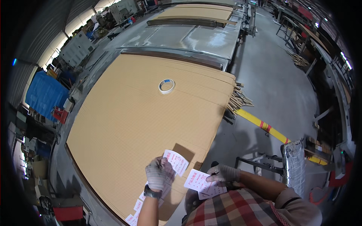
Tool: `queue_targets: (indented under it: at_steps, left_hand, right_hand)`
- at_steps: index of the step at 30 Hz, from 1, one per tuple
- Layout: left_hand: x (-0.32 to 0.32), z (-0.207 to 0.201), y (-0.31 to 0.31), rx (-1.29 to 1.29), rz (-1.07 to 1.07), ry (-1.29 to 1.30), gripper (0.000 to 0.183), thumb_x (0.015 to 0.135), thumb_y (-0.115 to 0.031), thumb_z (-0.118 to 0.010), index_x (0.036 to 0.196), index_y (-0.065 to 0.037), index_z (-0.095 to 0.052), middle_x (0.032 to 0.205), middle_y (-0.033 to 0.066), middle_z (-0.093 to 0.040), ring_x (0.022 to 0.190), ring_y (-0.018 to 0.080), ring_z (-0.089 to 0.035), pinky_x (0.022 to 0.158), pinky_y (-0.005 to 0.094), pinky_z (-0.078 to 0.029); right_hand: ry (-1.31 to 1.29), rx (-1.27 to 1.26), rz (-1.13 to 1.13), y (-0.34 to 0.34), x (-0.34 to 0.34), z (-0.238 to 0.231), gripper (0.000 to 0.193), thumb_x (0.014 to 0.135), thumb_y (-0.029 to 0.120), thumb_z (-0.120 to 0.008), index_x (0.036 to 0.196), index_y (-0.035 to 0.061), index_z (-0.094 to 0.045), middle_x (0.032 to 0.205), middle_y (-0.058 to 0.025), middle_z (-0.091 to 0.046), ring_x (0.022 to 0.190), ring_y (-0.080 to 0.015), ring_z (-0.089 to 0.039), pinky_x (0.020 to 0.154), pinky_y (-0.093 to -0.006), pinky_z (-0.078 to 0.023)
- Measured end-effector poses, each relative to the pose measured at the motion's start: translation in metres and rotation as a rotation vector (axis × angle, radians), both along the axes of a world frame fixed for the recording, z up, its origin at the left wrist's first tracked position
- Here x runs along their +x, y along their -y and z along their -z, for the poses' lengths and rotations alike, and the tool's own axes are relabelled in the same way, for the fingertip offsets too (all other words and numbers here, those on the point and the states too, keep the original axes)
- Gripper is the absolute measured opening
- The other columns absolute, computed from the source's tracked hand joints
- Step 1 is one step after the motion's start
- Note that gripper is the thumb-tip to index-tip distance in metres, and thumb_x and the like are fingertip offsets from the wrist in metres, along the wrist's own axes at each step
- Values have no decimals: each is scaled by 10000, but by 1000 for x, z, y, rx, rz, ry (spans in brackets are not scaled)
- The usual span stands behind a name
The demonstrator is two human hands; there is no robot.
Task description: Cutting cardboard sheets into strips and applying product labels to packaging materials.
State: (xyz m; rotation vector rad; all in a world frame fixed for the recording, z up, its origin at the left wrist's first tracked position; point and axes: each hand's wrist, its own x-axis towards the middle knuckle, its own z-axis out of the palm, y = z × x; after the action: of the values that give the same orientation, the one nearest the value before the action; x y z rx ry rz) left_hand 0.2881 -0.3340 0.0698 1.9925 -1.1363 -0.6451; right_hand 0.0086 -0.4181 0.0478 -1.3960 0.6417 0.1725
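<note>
Brown corrugated cardboard (135, 113) covers pretty much the whole surface in front of us, a big flat sheet running away toward a shiny metal table (196, 37) further back. Sitting alone out in the middle of the cardboard is a roll of tape (166, 86), well apart from both hands.

Down at the near edge, our left hand (157, 174), in a grey knit glove with a watch (150, 193) at the wrist, has its fingers closed on a white label with red print (176, 161), holding it tilted up off the cardboard. Under that hand there's a loose row of more white labels (136, 211) lying flat along the cardboard's near edge.

Our right hand (223, 173), gloved too, has its fingers curled around what looks like a dark pen, tip resting on another white label (197, 180) that lies on a small stack just past the cardboard's edge. Can't say for sure what that stack rests on.

Off to the right, a bundle of wooden strips (238, 98) pokes out from under the cardboard, and a yellow and red floor stripe (266, 126) runs across the grey concrete.
</note>
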Motion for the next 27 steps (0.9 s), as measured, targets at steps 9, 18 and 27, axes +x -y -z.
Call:
queue_targets:
  at_steps: [9,18,27]
  left_hand:
    - [-78,-24,0,-90,308,391,487,775,-346,-677,1101,-16,-528,1054,171,-559,960,358,-537,825,469,-409]
    - [-71,18,3,314,423,851,610,875,-387,-491,1326,11,-393,1421,217,-314,1331,404,-254,1082,617,-87]
    - [-81,13,-23,548,373,679,907,814,-590,-472,1379,88,-261,1450,305,-220,1369,469,-117,1070,630,41]
  right_hand:
    - [119,-121,27,46,-10,-10,282,881,272,-617,955,5,-673,858,-97,-665,795,-126,-595,727,-288,-462]
    - [221,14,-43,71,-25,10,307,861,277,-648,974,-8,-654,834,-96,-660,808,-128,-614,706,-288,-468]
    - [77,-70,48,78,-3,-24,300,893,289,-606,850,-7,-639,709,-41,-578,677,-66,-495,616,-263,-428]
